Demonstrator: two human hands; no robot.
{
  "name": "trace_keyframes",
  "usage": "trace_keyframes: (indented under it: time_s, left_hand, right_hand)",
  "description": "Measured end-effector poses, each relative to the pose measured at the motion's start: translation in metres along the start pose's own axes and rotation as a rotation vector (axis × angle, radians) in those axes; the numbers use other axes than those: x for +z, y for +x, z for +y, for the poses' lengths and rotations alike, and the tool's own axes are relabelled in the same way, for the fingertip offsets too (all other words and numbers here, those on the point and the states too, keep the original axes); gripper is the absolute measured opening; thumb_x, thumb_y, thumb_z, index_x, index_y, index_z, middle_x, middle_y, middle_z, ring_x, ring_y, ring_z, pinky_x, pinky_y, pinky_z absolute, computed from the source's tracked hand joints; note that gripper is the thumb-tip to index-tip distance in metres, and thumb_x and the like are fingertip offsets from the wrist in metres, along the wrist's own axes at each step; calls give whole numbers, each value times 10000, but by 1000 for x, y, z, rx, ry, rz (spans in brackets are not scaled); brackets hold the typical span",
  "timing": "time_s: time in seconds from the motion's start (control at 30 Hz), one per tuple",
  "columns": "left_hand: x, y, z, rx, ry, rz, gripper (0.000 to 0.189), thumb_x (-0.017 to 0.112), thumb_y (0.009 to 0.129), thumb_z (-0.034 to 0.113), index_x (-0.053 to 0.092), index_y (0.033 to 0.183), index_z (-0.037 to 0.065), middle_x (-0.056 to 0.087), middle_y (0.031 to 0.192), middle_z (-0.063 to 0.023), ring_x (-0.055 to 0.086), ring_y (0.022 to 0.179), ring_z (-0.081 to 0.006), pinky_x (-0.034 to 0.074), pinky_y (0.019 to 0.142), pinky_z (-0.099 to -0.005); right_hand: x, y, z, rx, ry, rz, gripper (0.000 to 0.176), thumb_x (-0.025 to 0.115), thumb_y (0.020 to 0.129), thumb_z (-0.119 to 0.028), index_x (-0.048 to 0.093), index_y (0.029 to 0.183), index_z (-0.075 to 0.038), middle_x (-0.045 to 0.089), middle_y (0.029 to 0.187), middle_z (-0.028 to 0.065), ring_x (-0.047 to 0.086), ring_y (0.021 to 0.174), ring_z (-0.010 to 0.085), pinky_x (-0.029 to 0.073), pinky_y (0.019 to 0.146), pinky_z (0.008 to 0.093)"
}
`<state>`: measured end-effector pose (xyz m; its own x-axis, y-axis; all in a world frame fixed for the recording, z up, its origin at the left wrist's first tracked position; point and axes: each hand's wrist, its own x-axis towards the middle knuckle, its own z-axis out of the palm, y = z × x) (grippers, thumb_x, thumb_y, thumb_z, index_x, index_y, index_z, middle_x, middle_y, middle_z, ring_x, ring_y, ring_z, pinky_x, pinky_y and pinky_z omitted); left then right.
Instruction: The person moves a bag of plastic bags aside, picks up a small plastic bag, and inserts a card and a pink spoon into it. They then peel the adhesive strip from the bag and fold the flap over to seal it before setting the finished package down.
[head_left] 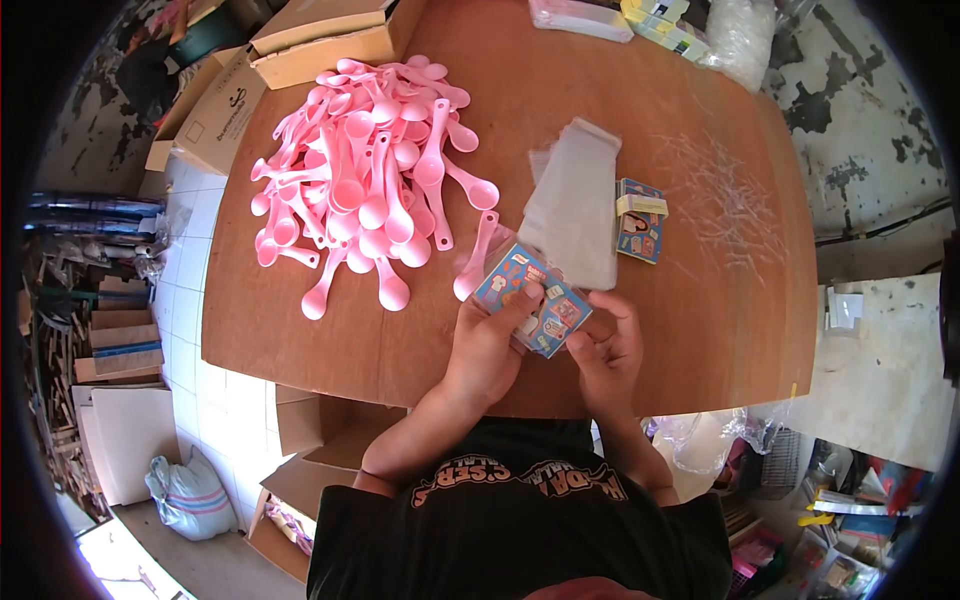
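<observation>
A blue printed card pack (545, 318) is gripped in my left hand (490, 345), with the thumb across its face. My right hand (610, 350) is at the pack's right edge, thumb and fingers curled near its corner; whether they pinch anything is too small to tell. One pink spoon (478, 258) lies just beyond the pack, partly under clear plastic. Behind my hands is a stack of clear plastic bags (575, 200). To its right lies another blue card stack (640, 240) with a pale band around it. A large heap of pink spoons (370, 190) covers the table's left part.
Thin clear strips (720, 205) are scattered on the brown table (700, 340) at the right. A cardboard box (325, 45) stands at the back left, and a plastic-wrapped roll (740, 40) at the back right. Below the table's front edge is an open carton (350, 430).
</observation>
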<state>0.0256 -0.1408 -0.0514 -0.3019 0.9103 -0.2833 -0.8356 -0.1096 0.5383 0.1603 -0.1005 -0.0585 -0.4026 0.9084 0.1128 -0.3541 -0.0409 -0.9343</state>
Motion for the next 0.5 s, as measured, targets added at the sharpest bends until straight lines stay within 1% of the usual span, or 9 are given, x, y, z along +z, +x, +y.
trace_keyframes:
  time_s: [0.03,0.1,0.13,0.17,0.23,0.27,0.33,0.43,0.5]
  left_hand:
    - [-1,0,1,-12,-19,-6,300,634,913,126,537,1178,27,642,1098,-95,651,968,-188,559,796,-329]
    - [-2,-1,2,-21,-25,-2,302,629,915,125,533,1185,30,640,1103,-93,651,968,-186,558,797,-325]
    - [-2,-2,1,-31,-31,1,305,624,918,124,529,1192,33,639,1107,-92,650,969,-183,556,798,-322]
    - [-1,-3,1,-34,-31,1,305,624,918,124,529,1192,33,639,1107,-92,650,969,-183,556,798,-322]
    - [4,-6,-2,-63,27,-33,275,559,939,117,544,1200,33,639,1121,-98,625,1022,-176,506,891,-342]
    - [7,-9,-3,-66,28,-36,275,559,939,117,544,1200,33,639,1121,-98,625,1022,-176,506,891,-342]
    - [13,-14,-7,-135,78,-35,334,551,941,141,510,1255,38,608,1197,-96,569,1127,-186,449,969,-364]
    - [5,-11,-22,-117,61,-69,369,518,959,206,478,1290,46,572,1257,-92,532,1172,-194,408,1008,-367]
    - [4,-8,-18,-109,-33,-62,383,488,971,245,466,1299,49,561,1273,-97,537,1162,-208,432,981,-371]
  right_hand:
    - [-1,0,1,1,1,0,418,629,879,23,445,1254,23,665,1033,187,648,969,187,533,821,274]
    - [-7,1,4,83,140,-68,485,615,882,35,356,1291,10,657,1046,197,645,972,197,541,824,292]
    - [-10,1,6,84,140,-66,485,615,882,35,356,1291,10,657,1046,197,645,972,197,541,824,292]
    - [-11,1,9,58,104,-75,450,620,877,40,388,1262,16,656,1042,193,649,955,196,545,816,295]
    - [-11,2,11,29,69,-80,415,625,873,44,421,1233,22,656,1038,189,652,939,195,548,807,298]
    - [-8,2,11,26,11,-35,387,626,867,55,444,1207,24,659,1017,183,653,930,192,548,795,294]
    - [-4,2,8,22,-46,10,359,627,861,66,468,1180,26,662,996,177,653,922,189,549,783,290]
    - [-3,2,5,67,-49,12,321,627,847,88,500,1137,33,661,965,175,659,903,189,559,788,301]
    - [-8,1,7,90,-1,-28,274,616,855,86,521,1108,40,660,958,180,666,867,194,571,766,313]
